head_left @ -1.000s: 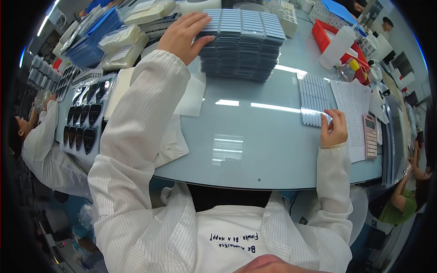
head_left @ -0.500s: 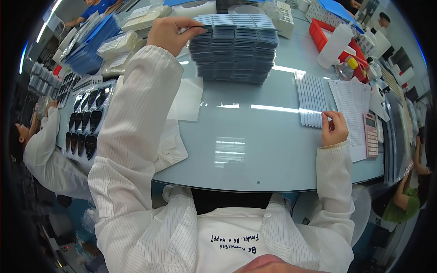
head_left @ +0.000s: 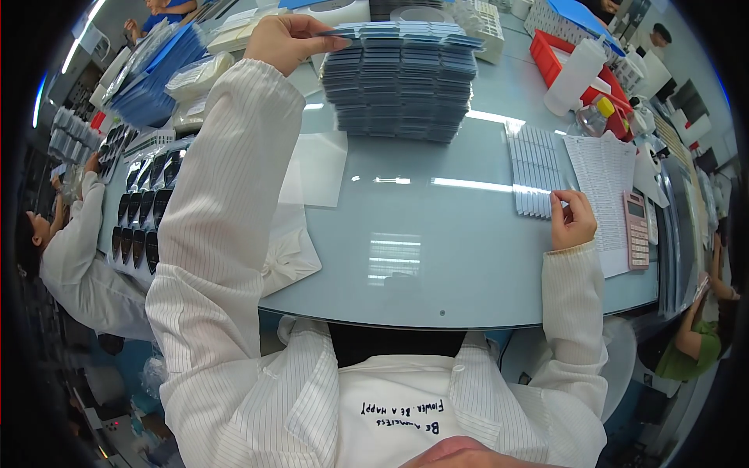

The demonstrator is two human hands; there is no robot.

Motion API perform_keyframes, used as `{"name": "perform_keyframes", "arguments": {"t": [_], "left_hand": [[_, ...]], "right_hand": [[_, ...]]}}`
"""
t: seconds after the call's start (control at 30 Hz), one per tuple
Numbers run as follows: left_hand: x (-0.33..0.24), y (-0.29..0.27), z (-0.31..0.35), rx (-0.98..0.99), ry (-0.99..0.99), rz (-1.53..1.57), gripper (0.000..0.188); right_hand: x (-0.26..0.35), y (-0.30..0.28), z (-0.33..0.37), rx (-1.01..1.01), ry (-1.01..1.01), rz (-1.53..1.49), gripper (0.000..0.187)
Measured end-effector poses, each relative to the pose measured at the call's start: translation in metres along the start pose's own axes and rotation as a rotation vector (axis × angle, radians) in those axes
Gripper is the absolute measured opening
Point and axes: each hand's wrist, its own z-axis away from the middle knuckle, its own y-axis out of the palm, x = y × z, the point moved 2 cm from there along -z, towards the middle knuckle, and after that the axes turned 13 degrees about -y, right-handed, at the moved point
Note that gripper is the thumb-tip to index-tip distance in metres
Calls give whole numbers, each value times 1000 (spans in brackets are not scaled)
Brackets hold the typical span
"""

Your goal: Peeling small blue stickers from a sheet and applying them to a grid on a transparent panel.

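Note:
My left hand (head_left: 289, 43) reaches to the far side of the table and pinches the left edge of a thin blue-grey sheet (head_left: 413, 33). The sheet is raised a little off a tall stack of similar strip-divided sheets (head_left: 399, 97), its right end jutting just past the stack. Nearer me on the right lies a low, flat pile of pale strip-divided sheets (head_left: 534, 168). My right hand (head_left: 573, 220) has its fingers curled and closed at that pile's near right corner; how many sheets they grip is hidden.
Right of the low pile are a printed paper (head_left: 601, 168), a pink calculator (head_left: 636, 232), a red tray (head_left: 550, 58) and a white bottle (head_left: 576, 78). At left lie rows of dark pointed pieces (head_left: 136, 207) and white paper (head_left: 321, 168). Co-workers sit around the table.
My left hand has moved slightly up and left, lifting the top sheet's edge from the tall stack. The right hand stays at the low pile's corner.

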Motion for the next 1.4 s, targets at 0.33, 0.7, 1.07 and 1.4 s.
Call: {"name": "perform_keyframes", "arguments": {"t": [0.33, 0.7, 1.07, 1.4], "left_hand": [[3, -7, 2, -71, 165, 116, 23], [-20, -59, 66, -340, 404, 590, 22], [-29, -68, 108, -214, 308, 590, 20], [-45, -41, 136, -70, 364, 578, 13]], "right_hand": [[1, 0, -1, 18, 23, -36, 6], [2, 1, 0, 21, 14, -37, 6], [-1, 2, 0, 2, -5, -17, 5], [-7, 6, 4, -34, -72, -61, 4]]}}
